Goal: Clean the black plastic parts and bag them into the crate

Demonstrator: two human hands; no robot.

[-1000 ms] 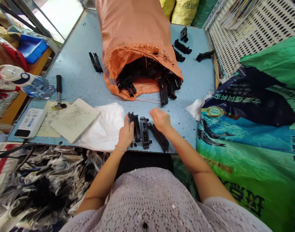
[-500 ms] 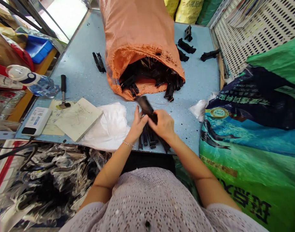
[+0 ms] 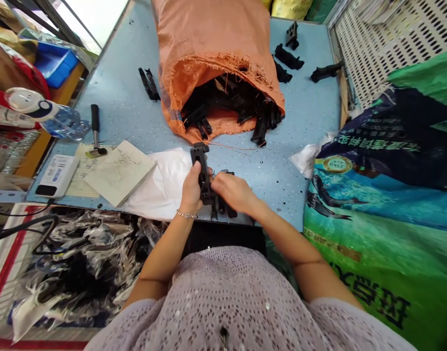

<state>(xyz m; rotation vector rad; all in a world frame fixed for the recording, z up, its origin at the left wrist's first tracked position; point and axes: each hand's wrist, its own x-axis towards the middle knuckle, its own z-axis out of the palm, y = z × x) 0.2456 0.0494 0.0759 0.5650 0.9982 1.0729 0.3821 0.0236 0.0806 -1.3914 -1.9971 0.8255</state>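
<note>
My left hand (image 3: 192, 191) is closed around a long black plastic part (image 3: 200, 168) with slots, its thumb lying along the upper face. The part points away from me, just in front of the orange sack's mouth. Against its right side, my right hand (image 3: 235, 191) has its fingers pinched together; whatever they grip is hidden. More black parts (image 3: 231, 212) lie on the table edge beneath my hands, partly covered. The orange woven sack (image 3: 212, 34) lies open towards me, with many black parts (image 3: 238, 105) inside and spilling from its lip.
On the blue table (image 3: 124, 107), a hammer (image 3: 95, 126), white tile (image 3: 121, 173), white plastic sheet (image 3: 165, 183) and power bank (image 3: 57, 175) lie left, near a water bottle (image 3: 58, 117). Loose black parts (image 3: 289, 57) lie back right. A green-blue sack (image 3: 377, 209) borders the right.
The black part has swung from slanted to nearly straight away from me and shifted slightly left. My left hand now wraps it, while my right hand has moved off its top to its side.
</note>
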